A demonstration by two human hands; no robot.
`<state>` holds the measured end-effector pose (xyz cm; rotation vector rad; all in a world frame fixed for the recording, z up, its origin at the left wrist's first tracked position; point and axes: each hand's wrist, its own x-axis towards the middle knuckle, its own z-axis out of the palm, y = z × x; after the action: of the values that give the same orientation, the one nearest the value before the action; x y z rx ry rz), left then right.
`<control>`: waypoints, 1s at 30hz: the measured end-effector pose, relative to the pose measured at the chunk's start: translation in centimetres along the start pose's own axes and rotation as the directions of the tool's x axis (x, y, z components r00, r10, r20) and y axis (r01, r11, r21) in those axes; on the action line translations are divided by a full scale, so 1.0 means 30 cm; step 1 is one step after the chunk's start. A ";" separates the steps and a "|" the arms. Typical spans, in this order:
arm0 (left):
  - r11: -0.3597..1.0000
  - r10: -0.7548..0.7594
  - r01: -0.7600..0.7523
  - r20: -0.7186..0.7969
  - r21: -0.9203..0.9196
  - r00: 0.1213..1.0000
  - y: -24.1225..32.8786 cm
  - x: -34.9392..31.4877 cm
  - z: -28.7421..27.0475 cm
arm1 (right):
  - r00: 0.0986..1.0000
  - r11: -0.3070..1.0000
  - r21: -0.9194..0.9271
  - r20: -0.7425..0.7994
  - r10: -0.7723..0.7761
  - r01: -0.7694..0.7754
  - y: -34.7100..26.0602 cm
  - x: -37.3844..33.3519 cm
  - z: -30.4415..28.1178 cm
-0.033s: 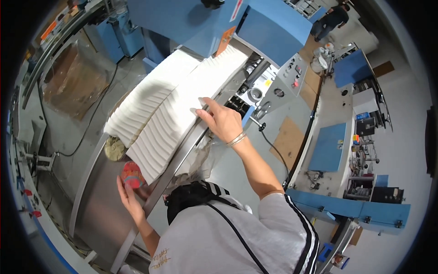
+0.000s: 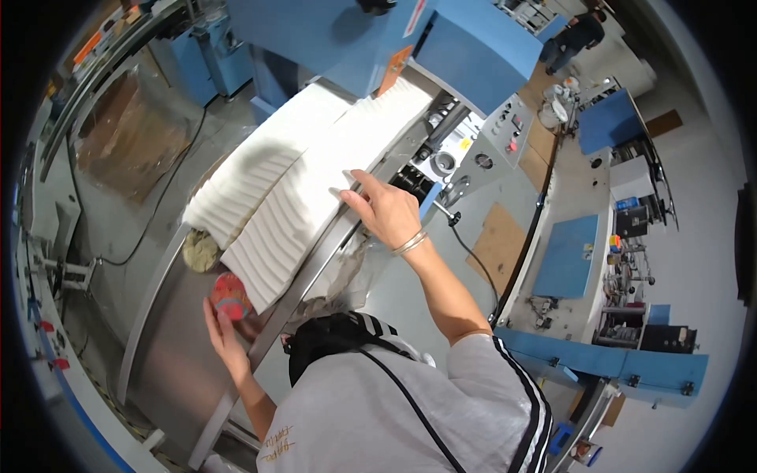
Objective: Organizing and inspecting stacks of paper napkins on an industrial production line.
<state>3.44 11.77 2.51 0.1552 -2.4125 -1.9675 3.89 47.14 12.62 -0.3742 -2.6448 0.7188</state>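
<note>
Two overlapping rows of white paper stacks (image 2: 288, 213), fanned into ridges, lie along a metal tray (image 2: 177, 347). At their near left end, my left hand (image 2: 227, 340) has its fingers and thumb against a round red patterned thing (image 2: 230, 295), which it grips beside the paper; part of the hand is hidden behind it. Next to that, a round yellowish-green thing (image 2: 201, 252) rests against the end of the other row. My right hand (image 2: 382, 206) reaches over the tray's right edge, thumb and forefinger apart, fingertips at the paper's side. A bracelet (image 2: 410, 240) circles that wrist.
A blue machine housing (image 2: 315, 39) rises over the far end of the paper. Right of the tray are a control panel (image 2: 505, 126) and a lever (image 2: 445, 213). A cable (image 2: 169, 185) crosses the floor at left. Far right, a person (image 2: 572, 43) stands near machinery.
The red patterned thing has turned slightly in my left hand and shows a rounder face. My right hand stays in place at the paper's side.
</note>
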 end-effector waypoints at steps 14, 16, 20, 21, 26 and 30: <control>0.998 0.025 -0.023 0.040 -0.062 0.999 -0.025 0.141 -0.018 | 0.802 0.790 0.205 0.042 -0.596 0.577 -0.377 -0.260 0.211; 0.997 0.047 -0.045 0.028 -0.063 0.999 -0.013 0.192 -0.016 | 0.788 0.782 0.196 0.065 -0.612 0.591 -0.400 -0.293 0.262; 0.985 0.110 -0.108 -0.012 0.138 0.994 -0.011 0.327 0.029 | 0.785 0.787 0.148 0.085 -0.613 0.599 -0.425 -0.311 0.315; 0.980 0.123 -0.120 -0.012 0.161 0.992 -0.015 0.357 0.038 | 0.796 0.800 0.111 0.090 -0.598 0.589 -0.421 -0.314 0.333; 0.969 0.173 -0.166 -0.022 0.183 0.985 -0.030 0.430 0.031 | 0.811 0.813 0.038 0.066 -0.582 0.581 -0.388 -0.318 0.352; 0.971 0.165 -0.167 0.025 0.170 0.986 -0.052 0.447 -0.015 | 0.812 0.814 0.053 0.058 -0.581 0.579 -0.389 -0.315 0.340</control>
<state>-9.76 9.79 0.49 -0.0536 -2.5078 -1.6969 6.30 29.77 7.97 0.4746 -2.5854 0.5691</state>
